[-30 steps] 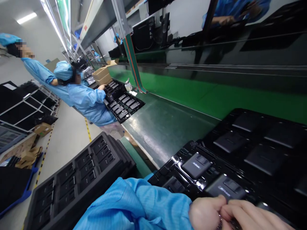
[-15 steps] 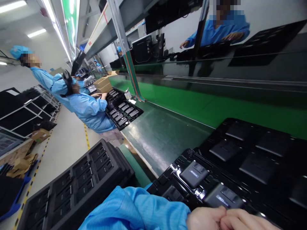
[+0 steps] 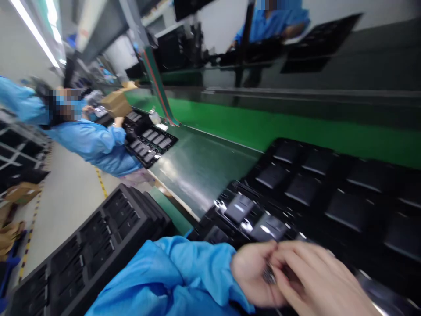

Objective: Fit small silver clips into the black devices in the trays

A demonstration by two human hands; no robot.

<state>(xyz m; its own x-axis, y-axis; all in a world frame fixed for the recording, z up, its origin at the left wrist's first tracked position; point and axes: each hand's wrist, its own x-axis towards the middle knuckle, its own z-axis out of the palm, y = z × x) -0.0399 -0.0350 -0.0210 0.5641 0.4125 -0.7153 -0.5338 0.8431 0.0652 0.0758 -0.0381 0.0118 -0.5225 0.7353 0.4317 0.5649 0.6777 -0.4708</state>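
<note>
My left hand (image 3: 256, 276) is turned palm up and cupped, its blue sleeve (image 3: 164, 276) reaching in from the lower left. A small cluster of shiny metal pieces (image 3: 269, 274), perhaps screws, lies in the palm; blur hides their exact kind. My right hand (image 3: 322, 274) reaches over from the right with its fingers bent and pinched together at the palm. Whatever its fingertips grip is hidden. Just beyond both hands, a glossy black tray (image 3: 226, 232) holds dark square devices, among them one device (image 3: 239, 207) with a pale label and another device (image 3: 268, 227).
Another black tray (image 3: 279, 142) of dark square units lies behind and to the right. Black foam trays (image 3: 108, 219) are stacked at left. The green bench (image 3: 197, 153) runs away toward a co-worker in blue (image 3: 88, 140), near a cardboard box (image 3: 116, 104). A post (image 3: 148, 66) rises from the bench.
The view has swung right and down, so both hands show more fully. The left palm and the metal pieces in it are now visible, with the right fingers at them.
</note>
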